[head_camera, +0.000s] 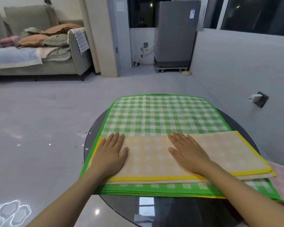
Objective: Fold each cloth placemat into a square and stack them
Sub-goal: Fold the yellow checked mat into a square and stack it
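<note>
A yellow checked placemat (pixel 223 153), folded in half into a long strip with a yellow border, lies across the near part of a green checked placemat (pixel 157 115) spread flat on a round dark glass table (pixel 170 210). My left hand (pixel 111 152) presses flat on the strip's left end, fingers straight. My right hand (pixel 188 152) presses flat on its middle. More placemat edges show under the green one at the front, and a pink one (pixel 280 179) sticks out at the right.
The table stands on a glossy grey floor. A sofa (pixel 39 51) piled with cloths is far left, a grey appliance (pixel 175 33) at the back, and a white wall with a plug socket (pixel 259 99) close on the right.
</note>
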Tool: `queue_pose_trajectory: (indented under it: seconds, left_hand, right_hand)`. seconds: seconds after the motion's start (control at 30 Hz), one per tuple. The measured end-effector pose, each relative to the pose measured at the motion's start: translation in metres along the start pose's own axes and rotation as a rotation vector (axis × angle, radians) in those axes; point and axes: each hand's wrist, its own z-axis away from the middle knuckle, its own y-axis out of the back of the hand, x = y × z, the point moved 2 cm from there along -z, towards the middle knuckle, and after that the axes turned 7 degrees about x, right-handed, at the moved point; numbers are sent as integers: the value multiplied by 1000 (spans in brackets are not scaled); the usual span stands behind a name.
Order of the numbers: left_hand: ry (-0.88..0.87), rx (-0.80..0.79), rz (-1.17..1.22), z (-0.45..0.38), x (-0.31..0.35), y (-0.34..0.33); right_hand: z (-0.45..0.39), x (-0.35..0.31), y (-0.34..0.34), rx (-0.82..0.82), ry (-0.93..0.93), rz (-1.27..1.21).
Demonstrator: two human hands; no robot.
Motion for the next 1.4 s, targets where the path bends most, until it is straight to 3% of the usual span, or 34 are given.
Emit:
queue_pose_trajectory:
  seconds: [0.27,0.4,0.47,0.57,0.7,0.83,1.0,1.1,1.4]
  left_hand:
    - [8,-40,31,0,-7,13]
    - [81,87,62,-5,-15,30]
    - [89,73,14,-8,-19,33]
    - [100,55,-4,-12,-25,35]
    - [146,162,-9,-17,-26,45]
    - [285,215,355,-17,-31,56]
    - [480,63,818,-13,-52,61]
    - [587,74,1127,-10,-55,72]
    - [545,-42,1588,-21,3,107]
  right_hand:
    - [-2,-8,7,-9,4,-47]
    - [2,-37,19,20,101,-258]
    - [4,-55,21,-3,127,-352]
    - [3,-72,16,-31,177,-306]
    - [-3,-75,11,-79,192,-226]
    - [-6,-74,13,-124,198,-211]
    - [-3,-78,16,-202,228,-169]
    - [-1,-81,17,-226,224,-155]
    - [12,-70,17,-124,173,-335]
